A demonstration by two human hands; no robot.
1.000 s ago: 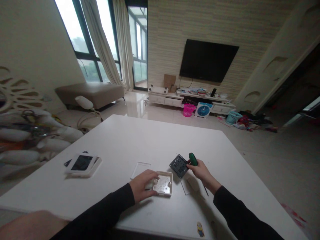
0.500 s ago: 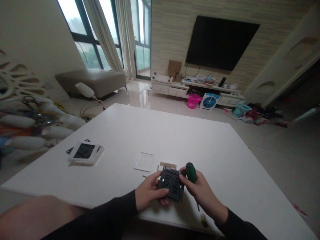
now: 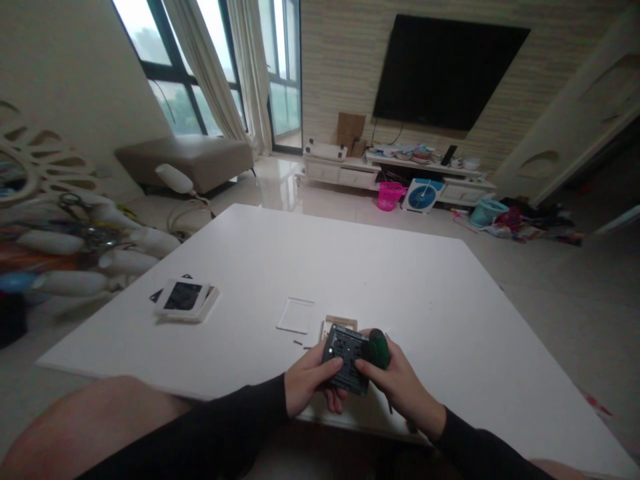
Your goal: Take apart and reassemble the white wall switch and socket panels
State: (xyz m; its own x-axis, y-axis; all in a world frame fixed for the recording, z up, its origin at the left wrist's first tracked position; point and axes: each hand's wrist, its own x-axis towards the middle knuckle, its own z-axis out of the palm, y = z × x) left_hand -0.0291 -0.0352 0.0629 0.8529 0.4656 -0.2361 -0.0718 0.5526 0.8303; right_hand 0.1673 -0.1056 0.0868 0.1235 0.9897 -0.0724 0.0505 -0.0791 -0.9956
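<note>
My left hand (image 3: 307, 377) is closed on the left side of a black square socket panel (image 3: 347, 373), its thumb on the face. My right hand (image 3: 407, 383) grips a screwdriver with a green and black handle (image 3: 381, 350); its thumb also presses on the panel's right side. The screwdriver's thin shaft points down below that hand. Just behind the panel lies a white and tan square piece (image 3: 341, 321), partly covered. A clear square cover (image 3: 295, 315) is flat on the table to the left, with small screw-like pieces (image 3: 298, 343) near it.
On the white table's (image 3: 400, 267) left part sits a stack of white and black square plates (image 3: 185, 300). White lamp-like parts (image 3: 70, 283) crowd the left edge. Across the floor are a TV stand (image 3: 355, 175), a pink basket (image 3: 390, 197) and a blue fan (image 3: 421, 195).
My right thumb has moved from the panel's upper right edge down onto its face. The screwdriver handle has tipped closer over the panel. The view has shifted slightly.
</note>
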